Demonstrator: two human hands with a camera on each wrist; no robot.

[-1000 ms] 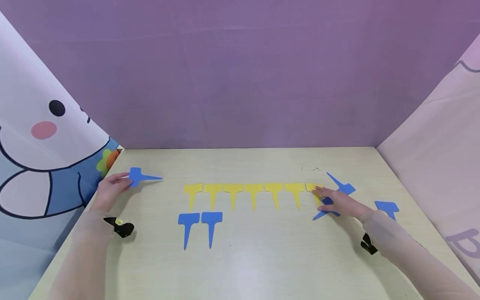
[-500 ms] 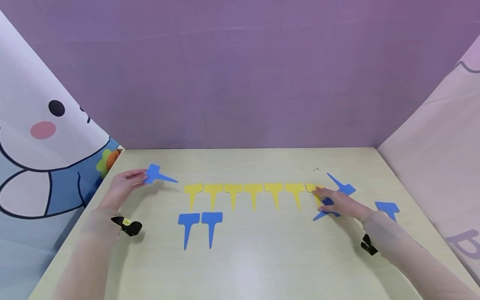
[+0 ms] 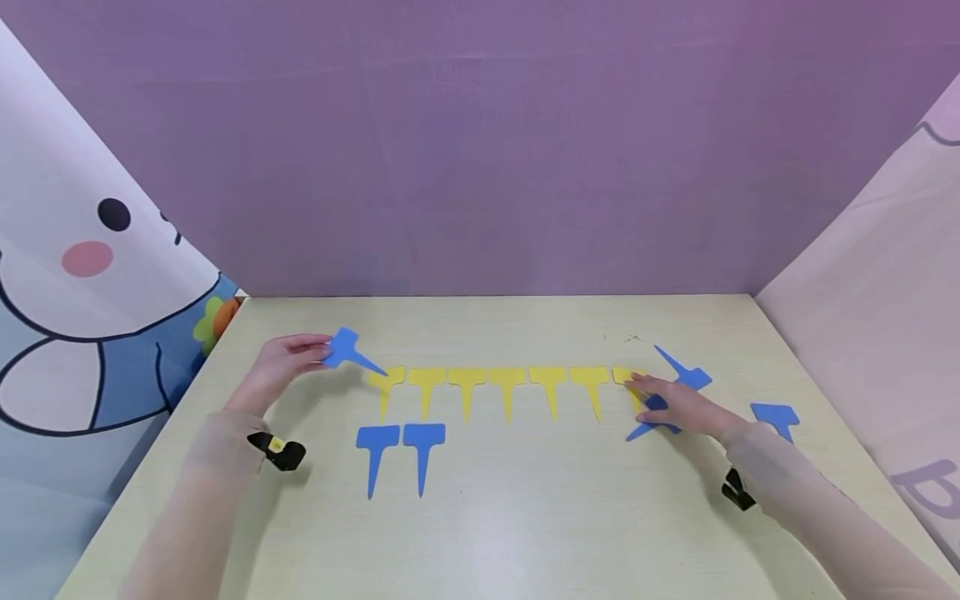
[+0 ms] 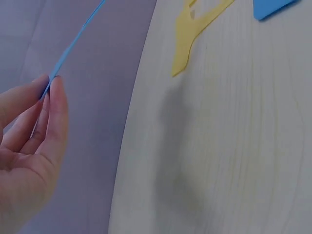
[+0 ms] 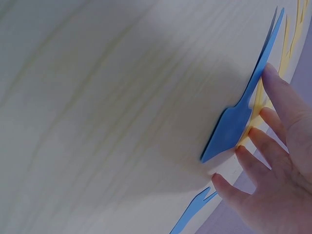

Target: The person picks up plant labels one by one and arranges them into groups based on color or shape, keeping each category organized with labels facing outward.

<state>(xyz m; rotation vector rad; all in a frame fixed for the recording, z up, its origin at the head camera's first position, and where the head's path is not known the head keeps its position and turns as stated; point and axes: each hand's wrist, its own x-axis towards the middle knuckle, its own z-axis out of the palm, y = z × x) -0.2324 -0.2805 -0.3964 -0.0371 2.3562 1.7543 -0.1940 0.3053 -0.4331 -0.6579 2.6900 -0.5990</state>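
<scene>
Above the desk's left side, the left hand's grip pinches a blue tag by its head, seemingly leaving the stem free, while the right hand, fingers loosely spread, touches another tag toward the right edge, perhaps steadying it.

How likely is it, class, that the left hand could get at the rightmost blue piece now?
Probably not: the left hand pinches another blue piece, and the right forearm partly hides the rightmost blue piece.
</scene>
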